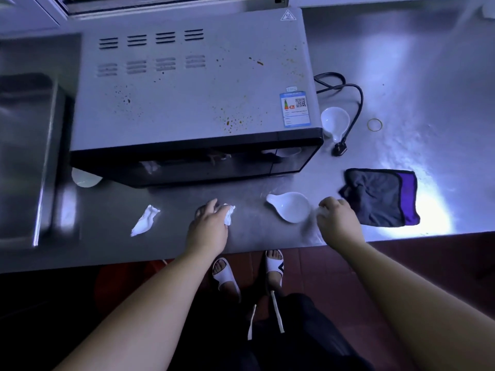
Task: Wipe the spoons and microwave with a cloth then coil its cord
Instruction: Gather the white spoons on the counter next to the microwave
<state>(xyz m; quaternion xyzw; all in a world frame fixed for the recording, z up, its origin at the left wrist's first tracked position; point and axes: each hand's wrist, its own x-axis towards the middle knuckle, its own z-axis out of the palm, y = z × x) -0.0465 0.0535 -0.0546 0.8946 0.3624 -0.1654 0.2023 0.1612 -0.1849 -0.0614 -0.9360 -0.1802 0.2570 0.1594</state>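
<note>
Our left hand (207,227) pinches a crumpled tissue (228,212) on the counter (401,76). Right hand (336,218) curled beside 1 spoon (290,206); we cannot tell whether it grips anything. Cloth (380,198) lies right; second spoon (334,121) and cord (353,103) right of the microwave (187,84).

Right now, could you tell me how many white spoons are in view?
2: one spoon on the counter between the hands, another spoon beside the microwave's right side. Others may be hidden behind it.
</note>
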